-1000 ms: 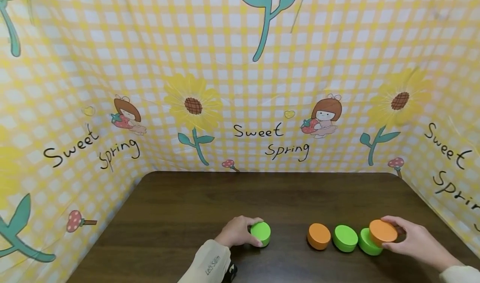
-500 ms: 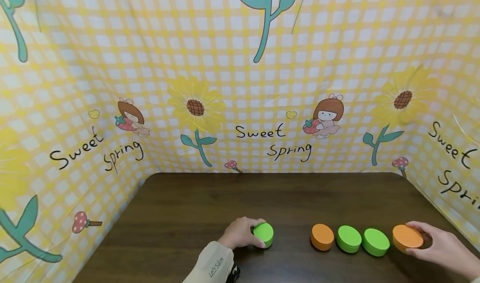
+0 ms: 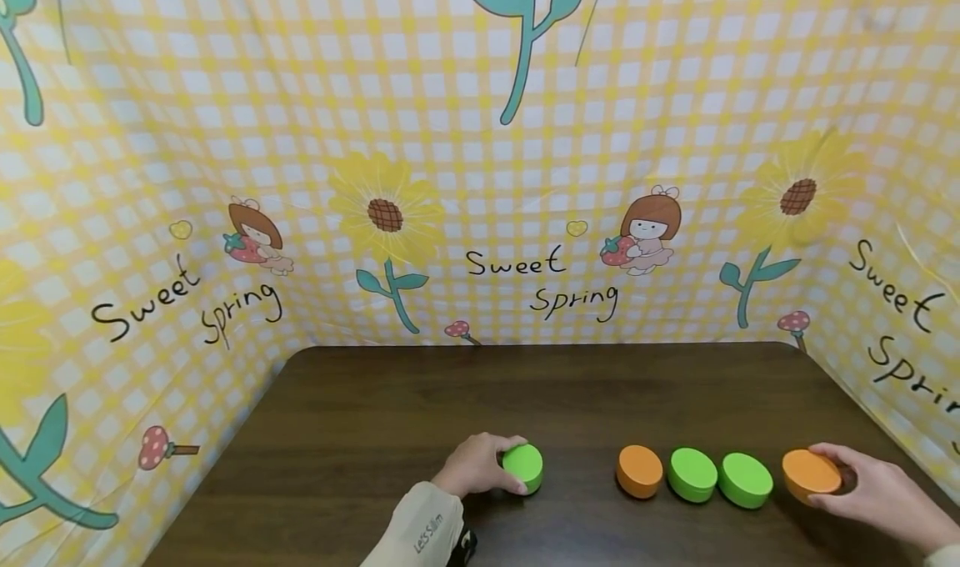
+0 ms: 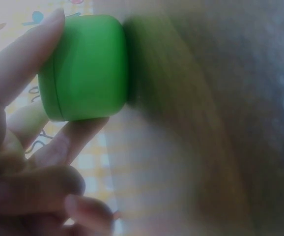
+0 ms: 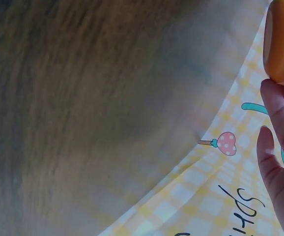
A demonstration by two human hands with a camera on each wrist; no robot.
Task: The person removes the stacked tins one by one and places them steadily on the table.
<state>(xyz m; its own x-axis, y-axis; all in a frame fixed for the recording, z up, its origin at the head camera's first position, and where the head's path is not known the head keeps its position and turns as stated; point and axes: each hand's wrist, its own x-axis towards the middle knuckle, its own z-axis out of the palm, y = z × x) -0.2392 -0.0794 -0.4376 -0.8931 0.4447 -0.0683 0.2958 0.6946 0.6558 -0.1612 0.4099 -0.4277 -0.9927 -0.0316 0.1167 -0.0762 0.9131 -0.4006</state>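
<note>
My left hand (image 3: pixel 474 465) pinches a short, round green cylinder (image 3: pixel 522 469) between thumb and fingers at the middle of the table. Seen from the left wrist, this green cylinder (image 4: pixel 90 69) shows a thin seam near one end, and the other fingers curl below it. At the right, my right hand (image 3: pixel 881 488) grips an orange cylinder (image 3: pixel 812 474) from its right side. Between the hands stand another orange cylinder (image 3: pixel 639 472), a green cylinder (image 3: pixel 692 474) and a further green cylinder (image 3: pixel 746 480), side by side in a row. The right wrist view cuts off the held orange cylinder (image 5: pixel 283 44).
The dark wood table (image 3: pixel 360 400) has rounded back corners. A yellow checked cloth (image 3: pixel 510 192) with printed flowers and words hangs behind it and along both sides. The right hand is close to the table's right edge.
My right hand has carried the orange cylinder rightward from over the rightmost green one and lowered it beside the row. My left hand keeps its hold in about the same place.
</note>
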